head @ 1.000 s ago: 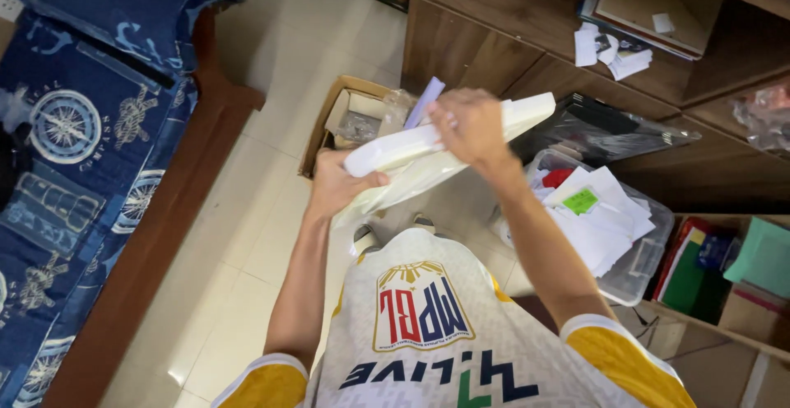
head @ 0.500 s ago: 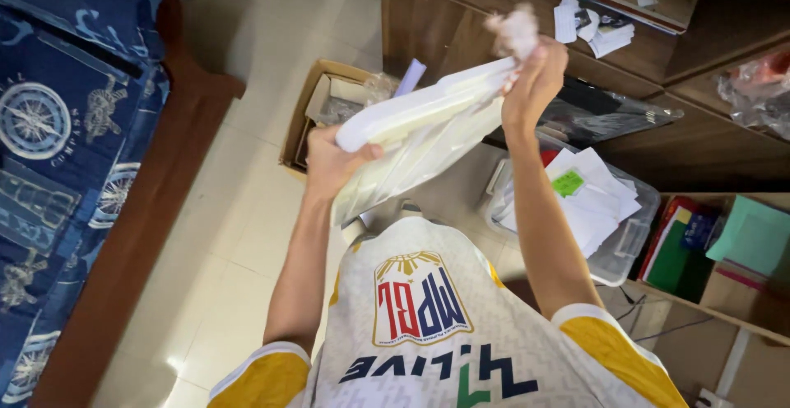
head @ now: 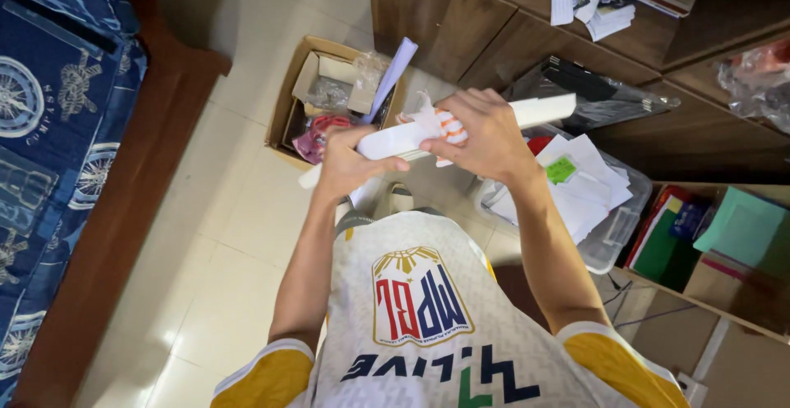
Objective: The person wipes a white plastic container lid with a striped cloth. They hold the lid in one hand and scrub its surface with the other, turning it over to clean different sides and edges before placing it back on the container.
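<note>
Left hand point(head: 350, 165) fingers curled round near end of rolled white bundle point(head: 527, 111), right hand point(head: 485, 136) clamped over its middle with orange-striped wrap point(head: 450, 125), held chest-high, well above floor. Roll looks mostly formed, wrap loose, not yet secured. Open cardboard box point(head: 288, 95) below, clear bin of papers point(head: 613, 235) right, wooden drawers point(head: 461, 21) beyond; nothing blocking.

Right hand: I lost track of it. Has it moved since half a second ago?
Yes. The right hand came down from near the wooden drawers, closer to the left hand.
</note>
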